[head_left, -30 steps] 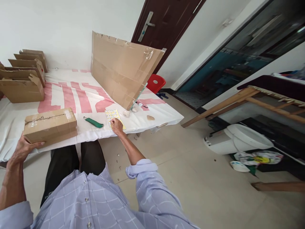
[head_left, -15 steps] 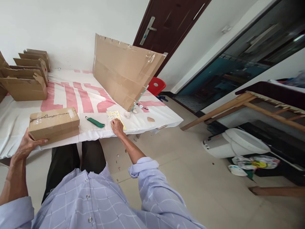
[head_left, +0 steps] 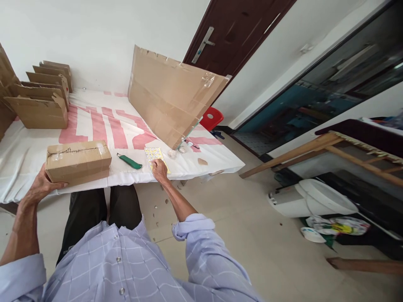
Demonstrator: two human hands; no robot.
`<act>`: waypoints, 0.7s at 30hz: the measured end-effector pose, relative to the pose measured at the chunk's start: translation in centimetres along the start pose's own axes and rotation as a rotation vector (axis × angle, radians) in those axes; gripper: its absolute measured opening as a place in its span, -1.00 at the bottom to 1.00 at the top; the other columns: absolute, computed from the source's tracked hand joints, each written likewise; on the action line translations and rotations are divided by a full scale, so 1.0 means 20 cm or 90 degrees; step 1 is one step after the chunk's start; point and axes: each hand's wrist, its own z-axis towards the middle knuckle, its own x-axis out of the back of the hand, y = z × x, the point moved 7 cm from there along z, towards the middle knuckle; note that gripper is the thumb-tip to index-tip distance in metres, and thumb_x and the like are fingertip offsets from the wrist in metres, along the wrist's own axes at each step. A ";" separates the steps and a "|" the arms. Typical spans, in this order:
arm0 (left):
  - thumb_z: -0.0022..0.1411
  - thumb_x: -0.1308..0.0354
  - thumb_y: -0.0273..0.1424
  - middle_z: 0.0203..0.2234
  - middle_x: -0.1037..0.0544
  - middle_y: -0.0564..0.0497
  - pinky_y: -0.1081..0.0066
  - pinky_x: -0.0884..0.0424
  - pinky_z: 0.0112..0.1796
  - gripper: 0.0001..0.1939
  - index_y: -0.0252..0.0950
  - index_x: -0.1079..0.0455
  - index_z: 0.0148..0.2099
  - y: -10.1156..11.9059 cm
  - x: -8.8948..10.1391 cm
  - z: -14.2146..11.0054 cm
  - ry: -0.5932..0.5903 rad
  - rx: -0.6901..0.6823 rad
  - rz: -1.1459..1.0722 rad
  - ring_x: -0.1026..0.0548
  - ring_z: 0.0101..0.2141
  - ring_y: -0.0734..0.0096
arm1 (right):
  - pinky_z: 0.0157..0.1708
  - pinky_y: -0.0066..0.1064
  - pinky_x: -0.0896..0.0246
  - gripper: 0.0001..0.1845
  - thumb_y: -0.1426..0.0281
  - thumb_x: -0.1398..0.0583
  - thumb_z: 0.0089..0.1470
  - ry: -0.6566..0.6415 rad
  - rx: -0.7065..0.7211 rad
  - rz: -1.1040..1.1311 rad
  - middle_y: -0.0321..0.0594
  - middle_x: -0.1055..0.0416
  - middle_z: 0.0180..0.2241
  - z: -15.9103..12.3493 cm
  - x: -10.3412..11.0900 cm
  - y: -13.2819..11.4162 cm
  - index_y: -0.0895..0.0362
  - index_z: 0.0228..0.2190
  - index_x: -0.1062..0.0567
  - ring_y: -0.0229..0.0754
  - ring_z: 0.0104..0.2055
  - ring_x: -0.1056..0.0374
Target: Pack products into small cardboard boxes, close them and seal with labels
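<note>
Pale wall backs a cloth-covered worktop, with twelve o'clock straight ahead of the person. Far off at eleven, a row of brown cartons stands upright; the nearest look unclosed, so they seem left to be dealt with. Nearer at eleven, the left hand grips the near left corner of a box, thumb along its front, the other fingers mostly hidden behind its end. That box appears finished as a closed form: its top meets in one ragged seam, with what looks like clear tape across it.

At twelve lies a green cutter, untouched, its metal tip toward ten. Just beside it, at one, is a yellow sheet; pale pieces cover much of what shows, so most seem unused. The right hand rests over its near part, fingers curled; I cannot tell whether the tips are closed, parted or pinching a piece.

Beyond, also toward one, a big cardboard board stands tilted, two small clear rolls at its foot. A white bucket lies near three, on its side.
</note>
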 end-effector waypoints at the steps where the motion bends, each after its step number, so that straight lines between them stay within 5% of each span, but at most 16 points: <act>1: -0.37 -0.68 -0.09 0.29 -0.57 -0.29 -0.01 -0.52 0.30 0.31 -0.28 -0.30 0.44 -0.01 0.00 0.00 0.004 -0.001 -0.004 -0.50 0.30 -0.26 | 0.01 -0.27 -0.30 -0.78 0.40 -0.10 0.28 -0.001 -0.002 0.004 -0.12 -0.57 -0.13 0.00 0.00 0.00 0.03 -0.24 -0.56 -0.02 -0.03 -0.39; 21: -0.37 -0.70 -0.05 0.23 -0.58 -0.27 0.01 -0.62 0.20 0.29 -0.30 -0.29 0.39 0.00 -0.01 -0.02 0.010 -0.005 -0.009 -0.53 0.24 -0.26 | -0.04 -0.28 -0.31 -0.82 0.33 -0.12 0.23 -0.004 -0.011 0.065 -0.14 -0.54 -0.21 -0.01 0.01 -0.01 0.02 -0.40 -0.48 -0.04 -0.09 -0.39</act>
